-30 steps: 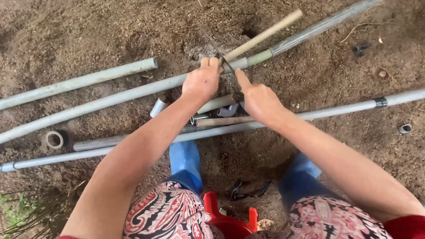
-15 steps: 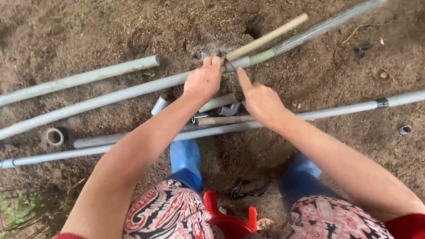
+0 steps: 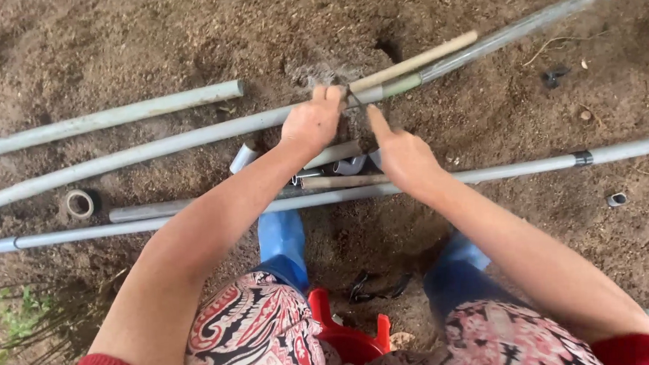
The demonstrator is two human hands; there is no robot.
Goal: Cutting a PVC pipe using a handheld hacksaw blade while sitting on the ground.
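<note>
Nearest the camera, a red plastic stool shows between the knees, with patterned red, black and white fabric over both thighs and two blue boots planted on the bare soil. A small dark object, too unclear to identify, lies on the ground between the boots.

Past the boots run the grey pipes, lying roughly side by side across the ground. I count about five long ones: the nearest pipe spans the whole view and carries a dark band near its right end; a shorter one lies just behind it on the left; a long pipe runs up to the hands; another lies beyond it on the left. A short white pipe stub rests beside the left forearm. One roll of tape sits at the left, and a small grey fitting at the right.

The left hand is curled closed over the long pipe at its joint. The right hand sits just beside it, thumb raised toward the joint; what it grips I cannot tell. A pale wooden handle slants away from the hands, alongside the far pipe. No labels or packages are legible.
</note>
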